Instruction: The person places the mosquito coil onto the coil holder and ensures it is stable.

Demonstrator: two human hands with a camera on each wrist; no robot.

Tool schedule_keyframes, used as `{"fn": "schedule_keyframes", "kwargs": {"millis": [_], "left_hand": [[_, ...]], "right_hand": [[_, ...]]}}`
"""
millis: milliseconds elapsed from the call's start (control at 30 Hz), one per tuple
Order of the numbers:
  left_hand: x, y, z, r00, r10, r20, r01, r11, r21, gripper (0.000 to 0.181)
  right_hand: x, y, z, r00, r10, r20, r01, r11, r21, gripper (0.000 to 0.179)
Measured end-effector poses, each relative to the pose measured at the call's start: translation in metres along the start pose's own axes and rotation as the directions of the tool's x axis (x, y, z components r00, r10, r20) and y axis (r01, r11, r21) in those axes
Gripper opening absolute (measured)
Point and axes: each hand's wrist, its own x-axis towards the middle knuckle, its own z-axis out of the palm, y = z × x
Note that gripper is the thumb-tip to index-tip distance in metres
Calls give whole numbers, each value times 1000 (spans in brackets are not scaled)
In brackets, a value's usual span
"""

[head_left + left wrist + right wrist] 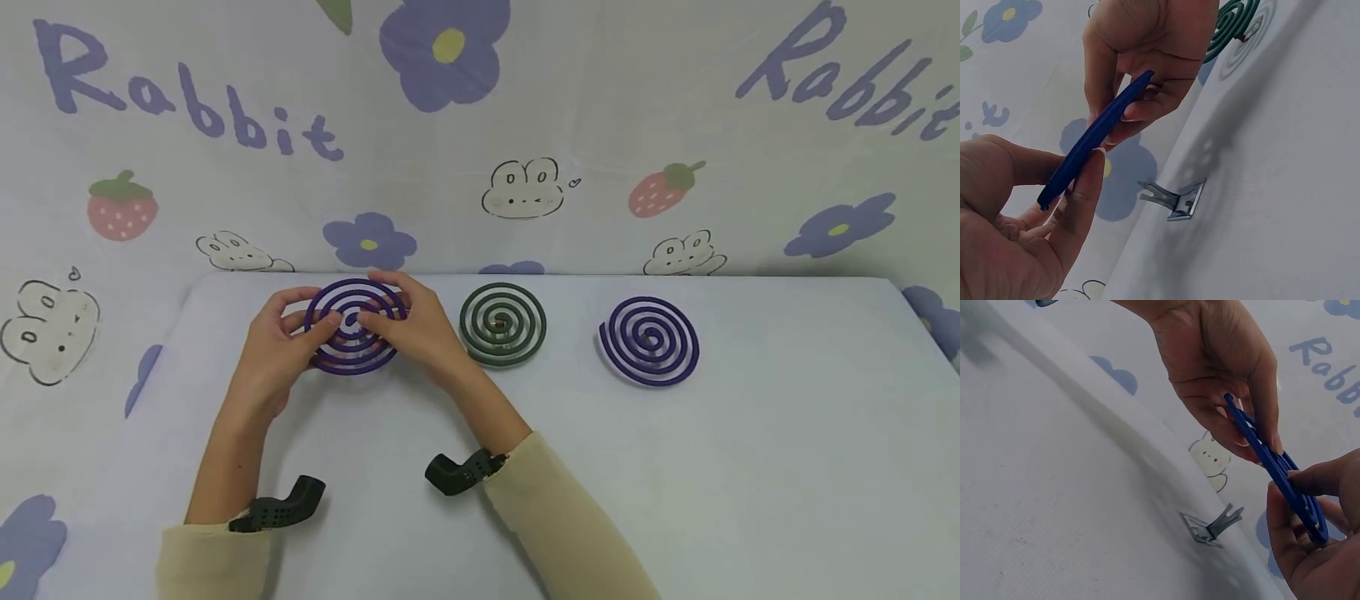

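Both hands hold a purple-blue mosquito coil (352, 371) above the left part of the white table. My left hand (276, 354) pinches its left side, thumb on the near face and fingers behind. From the right, my right hand (420, 329) pinches it the same way, its thumb close to the spiral's centre. Edge-on and tilted, the coil (1088, 144) appears in the left wrist view. Under it on the table stands a small metal coil stand (1186, 201) with upright prongs, apart from the coil; the right wrist view shows this stand (1204, 531) too.
A green mosquito coil (504, 362) sits on a metal stand just right of my right hand. Farther right is another purple coil (651, 337). Behind the white table (750, 467) hangs a cloth (585, 100) printed with flowers, rabbits and strawberries.
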Motion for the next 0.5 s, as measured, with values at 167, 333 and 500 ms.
{"fn": "schedule_keyframes", "kwargs": {"millis": [167,333,500], "left_hand": [[2,-2,3,1000,2,2,-2,1000,0,68],[5,-5,6,1000,10,-5,-10,999,31,65],[6,-10,9,1000,2,-16,-2,1000,23,66]], "right_hand": [[1,3,1,1000,-21,-17,21,1000,14,56],[2,7,1,999,-24,-45,23,999,-22,54],[6,12,2,998,-38,-50,34,996,-77,53]]}}
